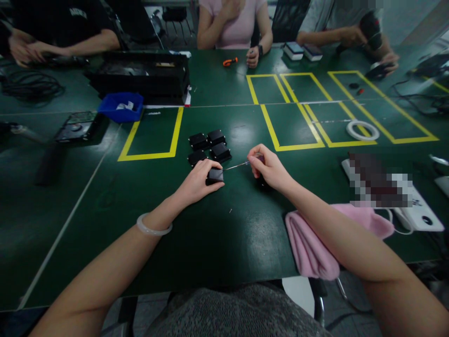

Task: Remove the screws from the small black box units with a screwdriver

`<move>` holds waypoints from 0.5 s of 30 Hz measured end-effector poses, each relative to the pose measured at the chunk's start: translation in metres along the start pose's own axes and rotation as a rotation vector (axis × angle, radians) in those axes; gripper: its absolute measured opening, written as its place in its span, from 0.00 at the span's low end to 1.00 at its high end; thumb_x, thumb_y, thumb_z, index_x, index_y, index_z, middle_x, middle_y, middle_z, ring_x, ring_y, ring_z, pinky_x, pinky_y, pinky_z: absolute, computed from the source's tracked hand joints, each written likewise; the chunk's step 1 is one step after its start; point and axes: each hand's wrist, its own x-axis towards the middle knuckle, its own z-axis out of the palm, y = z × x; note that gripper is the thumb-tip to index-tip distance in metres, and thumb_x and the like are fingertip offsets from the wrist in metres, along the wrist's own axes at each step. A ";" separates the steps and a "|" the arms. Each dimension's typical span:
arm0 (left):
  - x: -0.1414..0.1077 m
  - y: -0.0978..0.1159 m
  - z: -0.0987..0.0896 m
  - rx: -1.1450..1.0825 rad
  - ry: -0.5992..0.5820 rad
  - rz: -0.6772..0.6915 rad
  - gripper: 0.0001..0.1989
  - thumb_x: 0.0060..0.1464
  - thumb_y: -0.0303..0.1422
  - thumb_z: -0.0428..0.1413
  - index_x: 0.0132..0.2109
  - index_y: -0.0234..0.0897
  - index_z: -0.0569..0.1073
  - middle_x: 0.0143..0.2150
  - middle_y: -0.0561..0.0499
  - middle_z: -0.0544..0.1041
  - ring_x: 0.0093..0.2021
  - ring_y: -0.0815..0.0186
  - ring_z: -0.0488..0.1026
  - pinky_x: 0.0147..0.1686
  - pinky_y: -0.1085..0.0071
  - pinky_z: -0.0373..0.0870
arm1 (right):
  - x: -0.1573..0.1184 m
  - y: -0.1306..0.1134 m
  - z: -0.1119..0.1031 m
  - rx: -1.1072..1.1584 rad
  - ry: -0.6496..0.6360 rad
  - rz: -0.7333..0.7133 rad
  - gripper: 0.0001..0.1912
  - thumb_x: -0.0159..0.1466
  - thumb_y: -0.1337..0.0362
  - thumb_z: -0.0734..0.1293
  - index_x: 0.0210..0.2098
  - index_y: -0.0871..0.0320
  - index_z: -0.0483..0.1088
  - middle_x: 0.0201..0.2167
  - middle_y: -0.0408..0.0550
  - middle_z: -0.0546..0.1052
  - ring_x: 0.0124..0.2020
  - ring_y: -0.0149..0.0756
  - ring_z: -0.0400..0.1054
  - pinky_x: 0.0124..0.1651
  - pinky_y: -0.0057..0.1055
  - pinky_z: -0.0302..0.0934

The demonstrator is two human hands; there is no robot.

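Observation:
My left hand grips a small black box by its sides on the green table. In my right hand is a screwdriver, held almost level, its thin metal shaft pointing left with the tip at the box's upper right edge. Whether the tip sits in a screw is too small to tell. Just beyond my left hand stand several similar black boxes with small shiny screws at their corners. A dark object lies partly hidden under my right hand. Nearer to me lies a tiny screw.
A pink cloth lies under my right forearm, beside a white power bank-like device. A blue bin and a black case stand back left. A white tape ring lies right. Three people sit across the table.

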 end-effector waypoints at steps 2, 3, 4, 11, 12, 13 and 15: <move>0.000 0.000 0.000 0.003 -0.004 0.000 0.18 0.60 0.38 0.61 0.53 0.41 0.68 0.53 0.46 0.74 0.54 0.51 0.69 0.55 0.54 0.67 | 0.000 -0.001 0.000 -0.005 -0.002 0.007 0.08 0.71 0.59 0.66 0.39 0.55 0.63 0.18 0.33 0.66 0.18 0.26 0.61 0.24 0.26 0.54; 0.000 0.000 0.000 0.004 -0.004 0.002 0.18 0.60 0.38 0.61 0.54 0.41 0.68 0.53 0.46 0.74 0.55 0.51 0.69 0.55 0.54 0.67 | 0.000 -0.001 0.000 -0.003 -0.002 0.012 0.08 0.71 0.60 0.66 0.39 0.55 0.63 0.18 0.33 0.67 0.18 0.26 0.61 0.24 0.26 0.54; 0.000 0.000 0.000 0.006 -0.003 0.005 0.18 0.60 0.38 0.61 0.54 0.41 0.68 0.53 0.46 0.74 0.55 0.51 0.69 0.55 0.54 0.67 | 0.000 -0.002 0.001 0.002 -0.002 0.015 0.08 0.71 0.60 0.66 0.38 0.55 0.63 0.19 0.34 0.68 0.18 0.26 0.62 0.24 0.26 0.55; 0.000 -0.002 0.001 0.011 0.004 0.009 0.17 0.60 0.37 0.61 0.54 0.40 0.68 0.53 0.46 0.74 0.55 0.52 0.70 0.55 0.55 0.67 | 0.000 -0.002 0.001 0.040 -0.032 0.039 0.10 0.72 0.57 0.64 0.37 0.56 0.63 0.19 0.35 0.70 0.18 0.26 0.63 0.23 0.25 0.58; -0.001 -0.002 0.001 0.008 0.006 0.012 0.18 0.60 0.37 0.61 0.54 0.40 0.68 0.53 0.45 0.74 0.55 0.52 0.69 0.55 0.55 0.67 | 0.000 -0.002 0.001 0.046 -0.033 0.040 0.09 0.71 0.58 0.65 0.38 0.55 0.63 0.20 0.35 0.71 0.18 0.25 0.64 0.23 0.25 0.58; -0.001 -0.002 0.001 0.005 0.006 0.015 0.18 0.60 0.38 0.61 0.54 0.40 0.68 0.53 0.45 0.74 0.55 0.52 0.69 0.55 0.55 0.67 | 0.000 -0.002 0.001 0.052 -0.032 0.040 0.08 0.70 0.59 0.66 0.40 0.55 0.63 0.21 0.35 0.71 0.19 0.25 0.64 0.23 0.25 0.58; -0.001 -0.003 0.001 0.001 0.005 0.015 0.18 0.60 0.38 0.61 0.54 0.40 0.68 0.53 0.45 0.74 0.55 0.52 0.69 0.56 0.55 0.67 | 0.000 -0.003 0.000 0.058 -0.027 0.039 0.08 0.70 0.60 0.67 0.41 0.55 0.63 0.23 0.35 0.72 0.19 0.25 0.65 0.23 0.24 0.59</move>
